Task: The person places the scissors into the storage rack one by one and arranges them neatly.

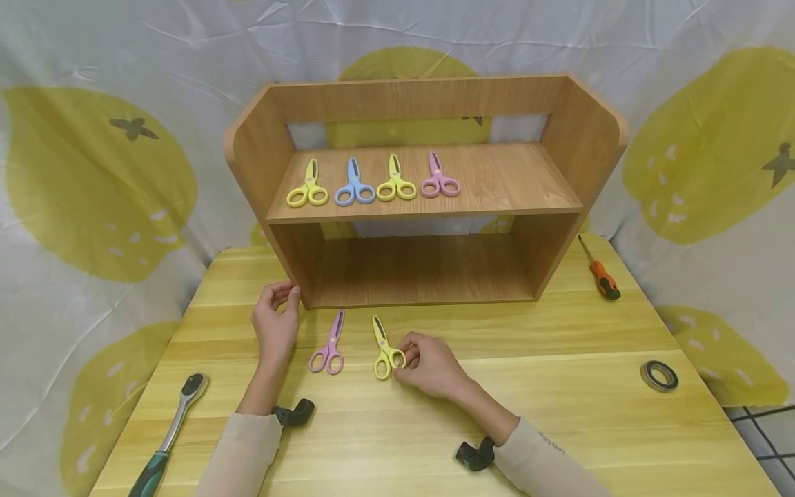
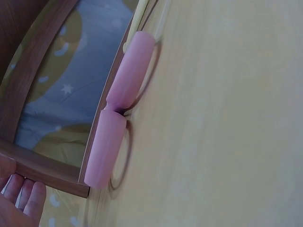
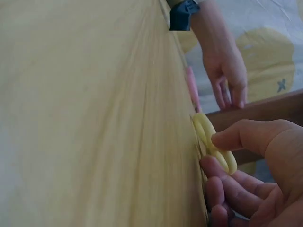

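Observation:
My right hand pinches one handle loop of the yellow scissors between thumb and fingers; their blade points toward the wooden shelf. In the right wrist view the loops of these yellow scissors sit tilted at the thumb. Left of them, pink scissors lie flat on the table. My left hand rests beside the shelf's lower left side panel, fingers loosely bent and the thumb near the panel's front edge. On the upper board lie yellow scissors, blue scissors, more yellow scissors and pink scissors.
A ratchet wrench lies at the table's left. Toward the right are an orange and black screwdriver and a ring bearing. A lemon-print curtain hangs behind the shelf and along both sides of the table.

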Tool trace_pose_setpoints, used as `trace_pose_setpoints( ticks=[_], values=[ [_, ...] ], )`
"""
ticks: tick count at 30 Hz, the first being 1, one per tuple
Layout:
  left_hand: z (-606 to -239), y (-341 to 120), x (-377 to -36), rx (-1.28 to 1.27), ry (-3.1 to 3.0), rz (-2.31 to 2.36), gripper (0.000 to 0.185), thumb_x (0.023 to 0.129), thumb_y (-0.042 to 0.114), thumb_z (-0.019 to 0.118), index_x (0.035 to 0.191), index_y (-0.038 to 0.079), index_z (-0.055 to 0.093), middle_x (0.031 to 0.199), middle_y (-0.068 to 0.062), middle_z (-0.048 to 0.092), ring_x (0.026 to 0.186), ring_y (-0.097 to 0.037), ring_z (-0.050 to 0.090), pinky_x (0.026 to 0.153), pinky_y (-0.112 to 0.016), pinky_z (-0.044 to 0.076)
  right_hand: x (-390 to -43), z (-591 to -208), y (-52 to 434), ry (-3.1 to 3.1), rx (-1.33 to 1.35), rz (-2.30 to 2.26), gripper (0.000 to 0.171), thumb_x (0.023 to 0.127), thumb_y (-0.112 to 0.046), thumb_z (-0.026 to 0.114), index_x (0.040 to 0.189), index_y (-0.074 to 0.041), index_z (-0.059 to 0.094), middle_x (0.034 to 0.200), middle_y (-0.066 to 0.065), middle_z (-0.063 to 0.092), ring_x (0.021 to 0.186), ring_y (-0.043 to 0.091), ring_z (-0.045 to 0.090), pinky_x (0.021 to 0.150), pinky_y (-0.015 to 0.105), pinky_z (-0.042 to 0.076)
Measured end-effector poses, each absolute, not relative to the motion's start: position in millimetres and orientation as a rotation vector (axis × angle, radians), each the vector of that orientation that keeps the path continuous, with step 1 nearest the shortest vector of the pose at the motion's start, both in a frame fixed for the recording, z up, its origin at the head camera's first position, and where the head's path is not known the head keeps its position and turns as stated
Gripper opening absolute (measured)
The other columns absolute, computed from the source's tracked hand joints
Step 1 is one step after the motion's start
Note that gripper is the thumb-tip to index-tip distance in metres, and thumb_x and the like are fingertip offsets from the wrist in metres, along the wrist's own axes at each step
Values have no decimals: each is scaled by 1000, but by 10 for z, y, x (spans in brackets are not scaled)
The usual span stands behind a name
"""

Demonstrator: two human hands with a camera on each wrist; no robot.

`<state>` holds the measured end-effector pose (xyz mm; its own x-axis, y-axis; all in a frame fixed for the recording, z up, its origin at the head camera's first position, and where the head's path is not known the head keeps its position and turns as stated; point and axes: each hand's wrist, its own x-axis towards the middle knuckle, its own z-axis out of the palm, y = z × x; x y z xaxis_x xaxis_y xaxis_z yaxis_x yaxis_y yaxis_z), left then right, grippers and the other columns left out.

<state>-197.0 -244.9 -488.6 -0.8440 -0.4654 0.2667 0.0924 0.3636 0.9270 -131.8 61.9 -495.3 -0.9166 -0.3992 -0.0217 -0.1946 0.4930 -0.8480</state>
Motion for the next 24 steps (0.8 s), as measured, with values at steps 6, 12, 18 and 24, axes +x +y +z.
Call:
trace_pose_setpoints(
  ticks=[6, 12, 18, 24],
  values=[
    [-4898, -2444, -1985, 310, -2141, -1512, 23, 100, 22, 69, 116, 6, 69, 111, -11, 74, 99, -6, 67, 75, -10, 51, -1341, -4960, 700, 2416, -466, -1532, 31, 84, -7, 80, 112, -3, 68, 86, 2, 75, 75, 8, 66, 68, 22, 56],
    [-4899, -2417, -1989, 312, -2133, -1516, 22, 100, 22, 70, 116, 7, 69, 111, -11, 74, 97, -4, 68, 73, -10, 52, -1346, -4968, 815, 2380, -427, -1578, 32, 84, -9, 81, 113, -5, 69, 85, -1, 76, 77, 12, 70, 68, 25, 58],
    [-4909, -2413, -1986, 338, -2145, -1520, 23, 100, 24, 69, 117, 9, 69, 110, -6, 73, 98, -2, 67, 74, -11, 52, -1312, -4813, 947, 2390, -407, -1630, 31, 84, -9, 81, 112, -8, 71, 85, -1, 77, 78, 15, 69, 71, 25, 57],
    [-4899, -2444, -1983, 356, -2152, -1511, 23, 102, 27, 67, 117, 10, 69, 107, -1, 72, 97, -3, 65, 73, -12, 51, -1234, -4534, 1071, 2448, -471, -1634, 35, 86, -13, 81, 118, -5, 71, 87, -1, 77, 80, 17, 67, 73, 26, 56]
  ],
)
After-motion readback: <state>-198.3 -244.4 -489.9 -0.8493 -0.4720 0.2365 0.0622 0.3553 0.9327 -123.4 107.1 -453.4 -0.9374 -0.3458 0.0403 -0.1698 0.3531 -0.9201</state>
